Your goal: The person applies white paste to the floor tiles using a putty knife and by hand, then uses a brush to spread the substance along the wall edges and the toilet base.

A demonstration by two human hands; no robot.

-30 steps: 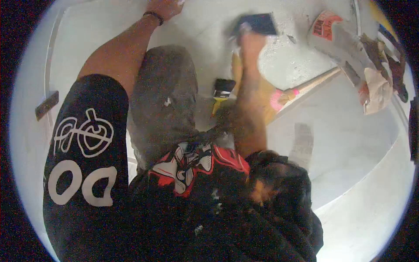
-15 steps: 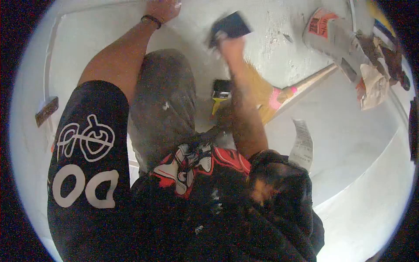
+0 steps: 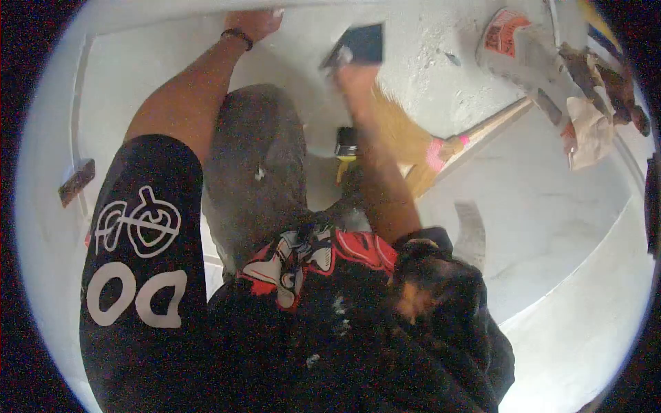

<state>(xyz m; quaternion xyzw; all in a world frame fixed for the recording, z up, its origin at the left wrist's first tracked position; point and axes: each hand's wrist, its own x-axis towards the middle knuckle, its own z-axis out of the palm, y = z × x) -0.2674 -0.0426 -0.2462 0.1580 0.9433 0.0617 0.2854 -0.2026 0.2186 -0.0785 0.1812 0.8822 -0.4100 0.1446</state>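
My right hand (image 3: pixel 357 77), smeared by motion, grips a dark, flat, square sheet (image 3: pixel 363 45) by its near left side. A pale spot shows on the sheet by the fingers. My left hand (image 3: pixel 253 25), with a dark band at the wrist, is stretched forward to the top edge of the view, where its fingers are mostly cut off. Below my right hand, beside my knee, lies a paintbrush (image 3: pixel 346 142) with dark bristles and a yellow handle. A straw broom (image 3: pixel 396 127) with pink binding lies just right of my right forearm, which partly overlaps it.
A crumpled printed bag (image 3: pixel 513 48) lies at the upper right, with torn brown paper (image 3: pixel 590 134) below it. A wooden strip (image 3: pixel 492 129) runs beside the broom. A paper slip (image 3: pixel 470 230) lies right of my elbow. A brown block (image 3: pixel 76 182) is at far left.
My right hand and the dark sheet have shifted slightly left, and the sheet has turned a little. My left hand stays at nearly the same place. The paper slip appears lower.
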